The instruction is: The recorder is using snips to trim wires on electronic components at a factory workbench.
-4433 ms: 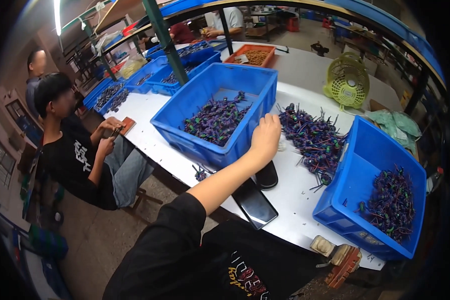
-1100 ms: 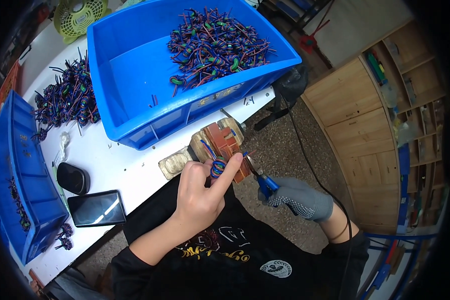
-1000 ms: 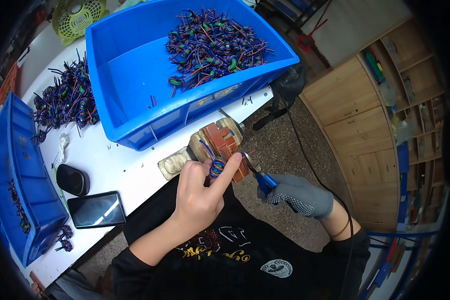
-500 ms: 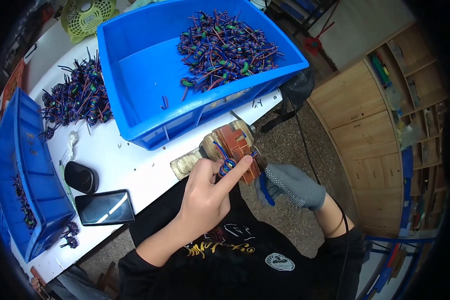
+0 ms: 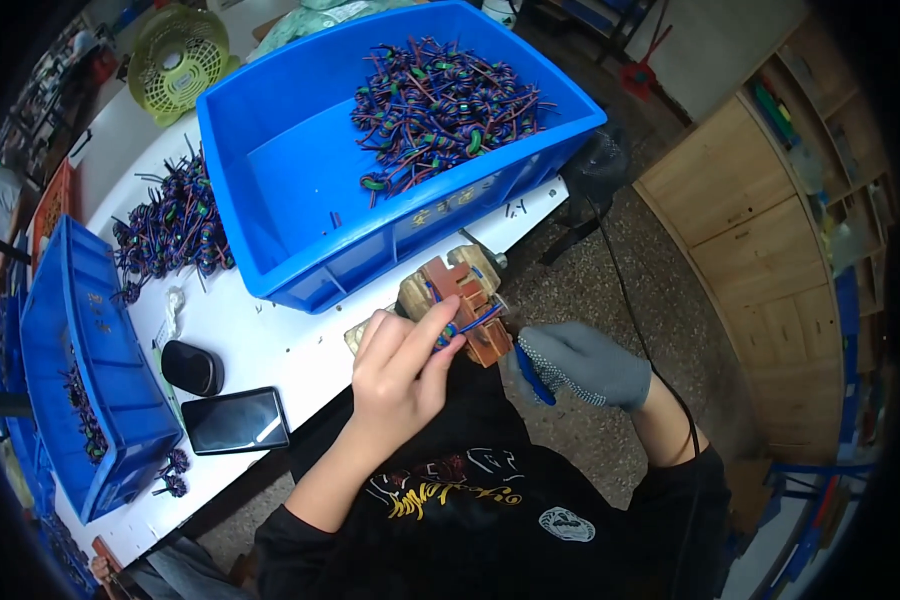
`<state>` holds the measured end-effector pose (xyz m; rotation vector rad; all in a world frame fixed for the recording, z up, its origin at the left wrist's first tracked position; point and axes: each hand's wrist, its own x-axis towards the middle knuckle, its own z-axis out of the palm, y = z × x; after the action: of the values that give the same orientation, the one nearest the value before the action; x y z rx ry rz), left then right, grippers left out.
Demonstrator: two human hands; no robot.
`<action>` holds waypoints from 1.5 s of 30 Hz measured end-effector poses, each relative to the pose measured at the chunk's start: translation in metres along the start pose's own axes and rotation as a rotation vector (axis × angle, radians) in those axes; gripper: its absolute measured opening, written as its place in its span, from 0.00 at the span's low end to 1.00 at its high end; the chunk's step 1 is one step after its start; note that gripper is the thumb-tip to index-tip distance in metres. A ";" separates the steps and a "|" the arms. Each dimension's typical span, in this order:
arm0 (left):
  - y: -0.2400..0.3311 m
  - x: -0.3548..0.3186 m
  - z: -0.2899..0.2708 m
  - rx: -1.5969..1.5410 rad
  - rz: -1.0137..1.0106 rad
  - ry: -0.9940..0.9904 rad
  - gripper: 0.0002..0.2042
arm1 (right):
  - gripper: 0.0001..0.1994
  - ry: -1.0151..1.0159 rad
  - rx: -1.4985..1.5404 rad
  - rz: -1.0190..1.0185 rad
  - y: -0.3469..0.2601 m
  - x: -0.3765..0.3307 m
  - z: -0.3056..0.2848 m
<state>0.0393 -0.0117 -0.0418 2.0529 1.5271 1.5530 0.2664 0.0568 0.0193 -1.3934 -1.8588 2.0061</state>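
Observation:
Bare, my left hand (image 5: 400,380) pinches a small wire-wound coil (image 5: 446,336) against a reddish-brown slotted block (image 5: 488,348). A blue wire end from the coil lies across the block's slots. The block rests on a worn, pale clamp-like fixture (image 5: 417,297) at the table's front edge. My right hand (image 5: 588,368) wears a grey dotted glove and is closed round a blue-handled hand tool (image 5: 536,378). The tool's front end is close to the block's right side; its jaws are too dark and small to make out.
A large blue bin (image 5: 305,265) ahead holds a heap of wired coils (image 5: 445,110). More coils (image 5: 175,225) are piled on the white table (image 5: 270,340) to its left. A smaller blue bin (image 5: 120,400), a black phone (image 5: 235,420) and a black case (image 5: 191,368) are at the left.
My left index finger has drawn back left along the block, and a blue wire end now shows across the slots. The right hand keeps its tool beside the block. The whole view has shifted slightly.

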 end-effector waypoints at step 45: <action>0.013 0.006 -0.007 0.178 0.081 -0.190 0.28 | 0.20 0.070 -0.082 -0.090 0.013 -0.016 0.001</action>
<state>0.0410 -0.0161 -0.0266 2.3095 1.5796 1.2433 0.2818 0.0436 0.0174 -1.3543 -1.9571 1.8347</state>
